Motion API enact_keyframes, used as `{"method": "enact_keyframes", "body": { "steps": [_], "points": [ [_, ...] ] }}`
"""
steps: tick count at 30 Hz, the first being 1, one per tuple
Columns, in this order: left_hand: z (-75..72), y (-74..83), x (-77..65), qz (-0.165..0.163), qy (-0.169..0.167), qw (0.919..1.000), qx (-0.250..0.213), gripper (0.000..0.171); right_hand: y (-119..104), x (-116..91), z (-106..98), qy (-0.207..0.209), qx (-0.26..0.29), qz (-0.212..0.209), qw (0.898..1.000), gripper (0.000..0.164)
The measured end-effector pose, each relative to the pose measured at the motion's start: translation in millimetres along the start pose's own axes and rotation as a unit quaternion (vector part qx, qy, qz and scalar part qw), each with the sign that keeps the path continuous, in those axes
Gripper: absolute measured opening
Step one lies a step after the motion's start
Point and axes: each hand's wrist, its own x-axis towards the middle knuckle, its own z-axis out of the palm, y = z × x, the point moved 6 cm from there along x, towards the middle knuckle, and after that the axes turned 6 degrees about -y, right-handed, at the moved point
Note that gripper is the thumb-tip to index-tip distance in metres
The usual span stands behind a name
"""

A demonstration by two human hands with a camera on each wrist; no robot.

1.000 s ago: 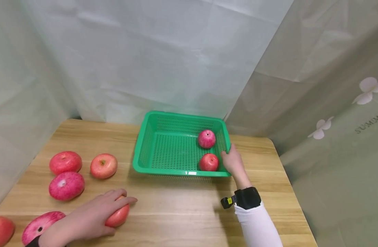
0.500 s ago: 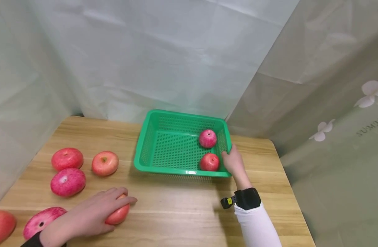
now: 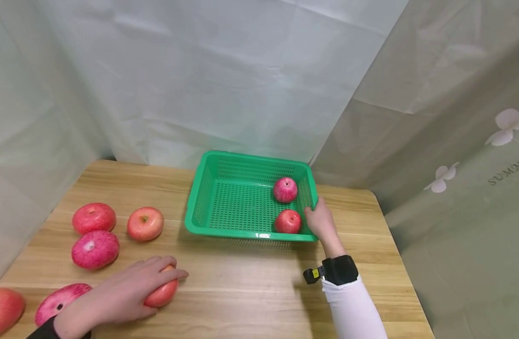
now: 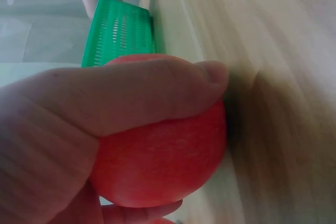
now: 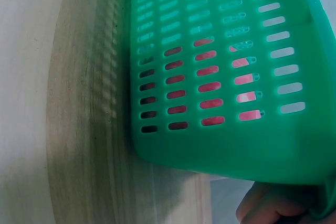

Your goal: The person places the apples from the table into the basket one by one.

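Note:
My left hand (image 3: pixel 128 292) holds a red apple (image 3: pixel 163 293) on the wooden table, left of the middle. In the left wrist view, the thumb lies across this apple (image 4: pixel 163 161) and fingers show beneath it. With my right hand (image 3: pixel 322 221) I grip the right end of the green plastic basket (image 3: pixel 238 205). Inside it, toward that end, sit a pinkish streaked apple (image 3: pixel 285 189) and a red apple (image 3: pixel 288 221). The right wrist view shows the basket's slotted side (image 5: pixel 226 156), red showing through the slots, and some fingers (image 5: pixel 273 203) at its rim.
Around my left hand lie a red apple (image 3: pixel 94 218), a streaked pink one (image 3: pixel 95 249), a paler red one (image 3: pixel 145 223), a streaked one (image 3: pixel 60 301) partly behind my wrist, and one (image 3: pixel 4 310) at the left edge. Curtains (image 3: pixel 251 80) hang behind the table (image 3: pixel 251 287).
Both hands keep their holds, on the apple and the basket. The head view has shifted slightly; nothing else has visibly moved.

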Motion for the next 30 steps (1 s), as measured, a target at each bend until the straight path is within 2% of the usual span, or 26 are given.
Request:
{"method": "enact_keyframes", "body": {
  "steps": [9,15,21,27,30],
  "points": [
    [-12.3,3.1,3.8,0.035,0.046,0.9981,0.025,0.087,2,1,0,0.001,0.0,0.002,1.0,0.058],
    [-15.8,5.3,7.8,0.053,0.037,0.9979,0.01,0.088,1,0,-1,0.002,-0.002,0.003,1.0,0.057],
    [-19.0,10.6,10.3,0.063,0.043,0.9969,0.02,0.087,-1,-1,-1,0.003,-0.005,0.0,1.0,0.053],
    [-28.0,19.2,15.6,0.075,0.047,0.996,0.017,0.09,-1,0,0,0.0,-0.004,0.003,1.0,0.053],
    [-33.5,23.5,21.4,0.077,0.04,0.9963,-0.001,0.092,-2,0,0,-0.002,-0.004,0.006,1.0,0.053]
  ]
}}
